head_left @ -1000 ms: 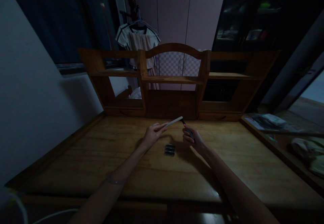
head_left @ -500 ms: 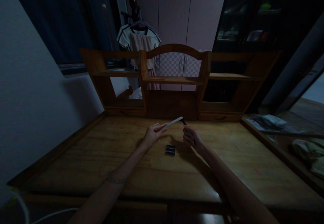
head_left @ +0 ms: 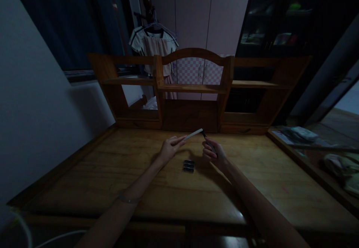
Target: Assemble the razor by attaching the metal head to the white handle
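Observation:
My left hand (head_left: pixel 169 149) is closed on one end of a slim white stick (head_left: pixel 193 134) and holds it slanting up to the right above the desk. In my right hand (head_left: pixel 214 151) is a slim dark handheld tool (head_left: pixel 211 146); its black tip meets or nearly meets the far end of the white stick. The tool's exact kind is too small and dim to make out. Below and between my hands, a small pack of three dark pieces (head_left: pixel 189 166) lies on the wooden desktop (head_left: pixel 157 199).
A wooden shelf unit (head_left: pixel 193 88) stands along the back of the desk. At the right are a low surface with papers and a pale packet (head_left: pixel 304 133), and some cloth (head_left: pixel 340 171). A white cable (head_left: pixel 60 236) runs at the lower left.
My right hand and the dark tool have shifted slightly at the white stick's tip, showing more of the tool's grey body. My left hand stays nearly still.

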Available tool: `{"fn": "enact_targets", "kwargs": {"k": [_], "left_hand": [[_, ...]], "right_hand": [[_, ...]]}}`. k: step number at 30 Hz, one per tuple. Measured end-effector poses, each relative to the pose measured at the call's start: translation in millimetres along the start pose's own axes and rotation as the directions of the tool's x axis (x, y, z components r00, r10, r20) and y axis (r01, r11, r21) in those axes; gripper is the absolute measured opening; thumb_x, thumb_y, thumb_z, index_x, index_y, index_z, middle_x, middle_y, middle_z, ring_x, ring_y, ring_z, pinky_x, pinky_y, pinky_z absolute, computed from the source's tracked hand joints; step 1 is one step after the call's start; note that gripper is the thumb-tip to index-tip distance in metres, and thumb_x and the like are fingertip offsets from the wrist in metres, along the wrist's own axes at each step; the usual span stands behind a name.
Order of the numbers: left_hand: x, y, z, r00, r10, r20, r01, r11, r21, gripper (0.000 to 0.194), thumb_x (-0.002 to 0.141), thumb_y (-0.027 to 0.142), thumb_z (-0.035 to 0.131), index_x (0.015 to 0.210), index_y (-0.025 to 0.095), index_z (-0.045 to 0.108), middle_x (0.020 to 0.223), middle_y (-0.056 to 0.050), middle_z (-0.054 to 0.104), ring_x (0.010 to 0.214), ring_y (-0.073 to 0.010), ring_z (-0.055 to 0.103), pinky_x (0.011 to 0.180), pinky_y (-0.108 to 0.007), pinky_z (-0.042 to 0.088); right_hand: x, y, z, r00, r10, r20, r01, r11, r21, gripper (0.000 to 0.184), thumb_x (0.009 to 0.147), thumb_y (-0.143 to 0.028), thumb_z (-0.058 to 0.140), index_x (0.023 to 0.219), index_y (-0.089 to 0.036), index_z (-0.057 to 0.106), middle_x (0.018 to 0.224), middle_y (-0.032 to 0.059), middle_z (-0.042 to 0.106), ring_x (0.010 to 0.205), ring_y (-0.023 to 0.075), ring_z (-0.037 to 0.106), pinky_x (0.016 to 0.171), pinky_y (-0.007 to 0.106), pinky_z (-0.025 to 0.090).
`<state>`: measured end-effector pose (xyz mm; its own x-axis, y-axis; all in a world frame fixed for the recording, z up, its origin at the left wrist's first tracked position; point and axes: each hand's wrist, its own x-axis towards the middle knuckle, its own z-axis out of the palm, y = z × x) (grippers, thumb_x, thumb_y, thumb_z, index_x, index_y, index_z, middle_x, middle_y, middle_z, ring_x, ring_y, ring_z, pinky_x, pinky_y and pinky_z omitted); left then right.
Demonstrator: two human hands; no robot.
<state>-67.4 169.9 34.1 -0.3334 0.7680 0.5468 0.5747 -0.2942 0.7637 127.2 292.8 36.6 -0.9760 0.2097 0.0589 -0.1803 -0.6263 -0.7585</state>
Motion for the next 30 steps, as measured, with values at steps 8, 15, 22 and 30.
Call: {"fn": "enact_targets", "kwargs": {"k": [8, 15, 22, 30], "left_hand": [[-1.0, -3.2, 0.1, 1.0, -0.019, 0.001, 0.019, 1.0, -0.011, 0.038, 0.079, 0.039, 0.061, 0.111, 0.018, 0.065, 0.081, -0.004, 0.06, 0.073, -0.0124, 0.053, 0.064, -0.021, 0.038], [-0.6, -1.7, 0.7, 1.0, 0.003, -0.002, -0.003, 1.0, -0.006, 0.036, 0.08, 0.038, 0.06, 0.111, 0.019, 0.065, 0.08, -0.004, 0.06, 0.073, -0.0122, 0.053, 0.063, -0.02, 0.038], [-0.4, -1.9, 0.8, 1.0, -0.017, -0.003, 0.017, 0.999, -0.034, 0.038, 0.079, 0.039, 0.061, 0.11, 0.018, 0.065, 0.077, -0.003, 0.058, 0.071, -0.0123, 0.052, 0.063, -0.021, 0.037], [-1.2, 0.4, 1.4, 1.0, -0.028, 0.001, 0.028, 0.999, -0.043, 0.039, 0.079, 0.039, 0.061, 0.111, 0.018, 0.064, 0.086, -0.004, 0.061, 0.077, -0.0134, 0.053, 0.067, -0.021, 0.038]], "right_hand": [[1.8, 4.2, -2.7, 1.0, 0.022, -0.016, -0.023, 1.0, -0.012, 0.043, 0.089, -0.045, 0.044, 0.056, -0.021, 0.031, 0.031, -0.0084, 0.027, 0.026, 0.0075, 0.016, 0.029, 0.02, 0.016], [-1.2, 1.3, 1.0, 1.0, -0.007, 0.001, 0.007, 1.0, 0.005, 0.042, 0.09, -0.042, 0.045, 0.057, -0.02, 0.031, 0.032, -0.0083, 0.027, 0.028, 0.0083, 0.019, 0.032, 0.02, 0.022], [0.4, 0.5, 0.7, 0.998, 0.06, -0.004, -0.06, 0.998, -0.011, 0.043, 0.09, -0.045, 0.044, 0.058, -0.02, 0.031, 0.032, -0.0085, 0.027, 0.027, 0.0075, 0.015, 0.03, 0.019, 0.017], [0.7, 1.2, 5.8, 0.998, 0.005, -0.066, -0.008, 0.999, -0.052, 0.043, 0.087, -0.045, 0.049, 0.056, -0.021, 0.031, 0.031, -0.0088, 0.027, 0.026, 0.0073, 0.016, 0.03, 0.019, 0.017]]}}
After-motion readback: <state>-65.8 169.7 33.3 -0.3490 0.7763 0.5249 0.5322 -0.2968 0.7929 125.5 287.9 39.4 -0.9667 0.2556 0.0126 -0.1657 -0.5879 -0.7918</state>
